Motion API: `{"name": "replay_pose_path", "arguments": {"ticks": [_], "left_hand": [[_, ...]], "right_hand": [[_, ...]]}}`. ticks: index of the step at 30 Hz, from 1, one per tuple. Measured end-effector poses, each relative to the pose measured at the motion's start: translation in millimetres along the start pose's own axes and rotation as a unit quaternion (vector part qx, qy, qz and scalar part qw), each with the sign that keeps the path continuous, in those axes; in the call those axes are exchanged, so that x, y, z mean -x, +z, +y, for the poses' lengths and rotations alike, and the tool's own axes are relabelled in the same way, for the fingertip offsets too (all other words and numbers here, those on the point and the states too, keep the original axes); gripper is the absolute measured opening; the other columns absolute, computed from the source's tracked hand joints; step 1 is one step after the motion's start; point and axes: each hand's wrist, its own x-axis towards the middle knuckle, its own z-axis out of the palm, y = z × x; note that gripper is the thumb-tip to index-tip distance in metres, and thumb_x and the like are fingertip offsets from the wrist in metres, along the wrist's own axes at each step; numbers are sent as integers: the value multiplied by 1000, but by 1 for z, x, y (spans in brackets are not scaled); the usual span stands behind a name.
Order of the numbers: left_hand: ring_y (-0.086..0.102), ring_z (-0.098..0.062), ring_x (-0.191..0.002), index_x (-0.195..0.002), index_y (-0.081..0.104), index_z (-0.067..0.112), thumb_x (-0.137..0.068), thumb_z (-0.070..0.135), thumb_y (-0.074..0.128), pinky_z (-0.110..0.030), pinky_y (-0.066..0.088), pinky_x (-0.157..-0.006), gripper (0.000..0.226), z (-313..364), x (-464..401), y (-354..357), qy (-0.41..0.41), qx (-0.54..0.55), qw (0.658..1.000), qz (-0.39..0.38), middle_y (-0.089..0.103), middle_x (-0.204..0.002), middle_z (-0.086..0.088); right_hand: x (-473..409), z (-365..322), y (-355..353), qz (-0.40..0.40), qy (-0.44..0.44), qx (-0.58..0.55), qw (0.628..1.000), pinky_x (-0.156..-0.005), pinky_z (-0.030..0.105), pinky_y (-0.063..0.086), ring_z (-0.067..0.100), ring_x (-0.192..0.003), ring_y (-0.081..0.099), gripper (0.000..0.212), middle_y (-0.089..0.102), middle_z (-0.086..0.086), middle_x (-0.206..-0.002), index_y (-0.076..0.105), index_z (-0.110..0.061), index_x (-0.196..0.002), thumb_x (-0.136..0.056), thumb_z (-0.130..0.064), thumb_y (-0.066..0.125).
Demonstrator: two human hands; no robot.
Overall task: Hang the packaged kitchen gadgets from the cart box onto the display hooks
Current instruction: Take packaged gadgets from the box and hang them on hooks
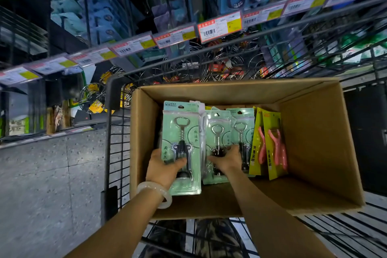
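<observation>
Floor [48, 169] of speckled tile lies at far left, beside the wire cart [117, 153] that carries the cardboard box [314, 142]. Inside the box, going rightward, the left hand [165, 165], a pale bangle [156, 194] on its wrist, holds the lower part of the nearest green corkscrew pack [182, 148], thumb laid across its face and the fingers behind, out of sight. Next, the right hand [227, 158] reaches among the second corkscrew pack [217, 132] and a third [244, 130]; its fingers curl onto the second pack, though whether this grip has closed on it I cannot tell. Furthest right stand two yellow packs [272, 144] holding pink tools, upright against the others.

To do this step well, I would lift the near pack straight up, keeping its blister from snagging its neighbour, then shift the hold so the hang hole at the top is free. Above the cart, price tags [219, 26] front the display; the hooks themselves are blurred, so the matching row should be checked before hanging.
</observation>
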Motion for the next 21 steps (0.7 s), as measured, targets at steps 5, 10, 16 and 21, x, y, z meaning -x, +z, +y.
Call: {"name": "replay_pose_path", "arguments": {"ticks": [5,10,16,21], "left_hand": [[66,-24,-93,-115,55,2,-77,0,73,-33,51,-83,41,2,3,-5,4,12,1000,-7,68,-101,-9],[65,-20,-91,-117,55,4,-78,1,73,-31,51,-81,43,3,3,-6,12,2,1000,-19,68,-103,-7],[64,-14,-86,-115,54,5,-77,1,73,-25,52,-78,43,-1,5,-13,23,-11,999,-33,67,-98,-2],[63,-22,-101,-127,48,0,-75,8,77,-35,50,-92,60,-3,7,-19,25,-13,999,-25,64,-114,-8]], "right_hand": [[-6,-9,-7,-32,57,-26,998,-112,45,30,37,-138,26,107,20,19,-151,14,-11,-148,-68,-30,82],[-5,-14,-5,-57,58,-13,997,-112,43,32,34,-135,34,112,32,15,-148,17,-8,-148,-63,-34,85],[9,-14,4,24,16,113,993,-107,46,37,33,-127,41,83,44,16,-134,45,-8,-127,-65,-52,78],[26,-26,10,-5,-38,-63,997,-95,36,48,30,-114,54,62,53,12,-123,36,-8,-124,-77,-15,75]]}}
